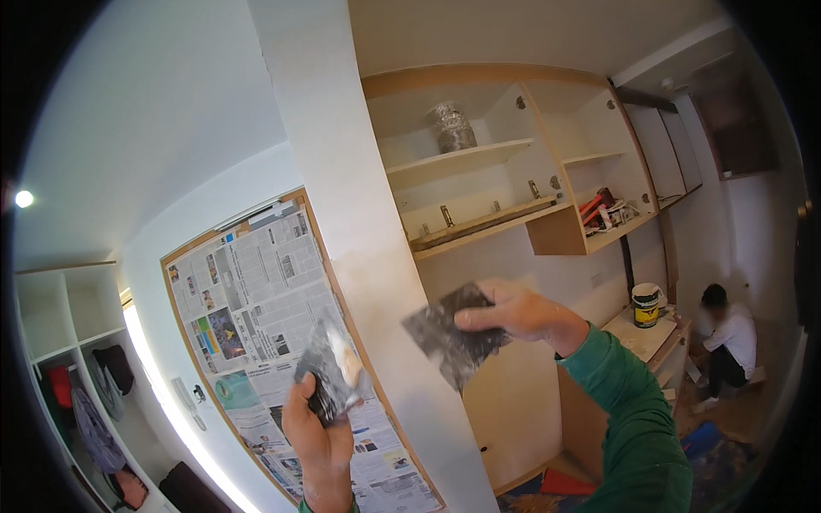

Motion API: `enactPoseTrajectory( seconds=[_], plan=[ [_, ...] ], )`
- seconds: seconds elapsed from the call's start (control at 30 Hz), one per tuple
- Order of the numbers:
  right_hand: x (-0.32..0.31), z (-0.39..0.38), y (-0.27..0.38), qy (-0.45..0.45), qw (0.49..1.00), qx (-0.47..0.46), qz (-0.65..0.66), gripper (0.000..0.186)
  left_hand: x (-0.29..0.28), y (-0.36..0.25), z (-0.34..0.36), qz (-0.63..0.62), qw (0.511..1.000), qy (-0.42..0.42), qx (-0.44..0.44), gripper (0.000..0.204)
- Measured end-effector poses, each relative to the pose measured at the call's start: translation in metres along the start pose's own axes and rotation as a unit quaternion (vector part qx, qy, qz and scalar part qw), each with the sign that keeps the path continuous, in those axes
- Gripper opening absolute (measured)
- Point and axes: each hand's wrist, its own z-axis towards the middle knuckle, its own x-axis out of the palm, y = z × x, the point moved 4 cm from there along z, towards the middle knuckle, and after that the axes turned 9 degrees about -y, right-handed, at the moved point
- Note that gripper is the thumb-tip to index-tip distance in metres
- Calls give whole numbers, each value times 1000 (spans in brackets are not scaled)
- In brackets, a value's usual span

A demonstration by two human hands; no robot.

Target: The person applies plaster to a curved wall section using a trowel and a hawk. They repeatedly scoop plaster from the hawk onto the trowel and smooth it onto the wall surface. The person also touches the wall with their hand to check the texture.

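Observation:
My left hand (320,432) is closed around a thin, dark putty blade (325,389), its edges blurred. A lump of whitish putty (346,359) sits on this blade's face. Held up to the right, another dark flat putty blade (449,329), smeared with white, is pinched in my right hand (522,316), thumb across its near face. The two blades are apart. Behind them stands a pale wall column (385,265), with a beige patch on its surface.
Newspaper sheets (282,282) cover a wood-framed panel on the left. Open wall cabinets (462,162) hang on the right. Below them a tub (646,305) stands on a counter. A person (727,338) crouches at the far right. Open shelves (77,325) hold bags on the left.

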Motion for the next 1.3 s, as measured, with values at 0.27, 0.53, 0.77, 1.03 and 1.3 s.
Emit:
enactPoseTrajectory(
  seconds=[0.27, 0.53, 0.77, 1.03, 1.3],
  plan=[
    [34, -25, 55, -97, 735, -515, -430, 36, 26, -32, 44, 88, 985, 51, 137, 32],
    [61, -29, 77, -53, 617, -559, -551, 49, 69, -51, 34, 134, 972, 108, 161, 33],
    [73, -15, 78, 7, 567, -544, -618, 39, 71, -51, 43, 297, 900, 89, 306, 29],
    [49, 54, 166, -172, 558, -638, -501, 52, 17, -111, 63, 60, 955, 33, 289, 39],
    [38, 125, 284, -321, 402, -690, -509, 43, -2, -136, 64, 75, 949, 16, 307, 44]
  ],
)
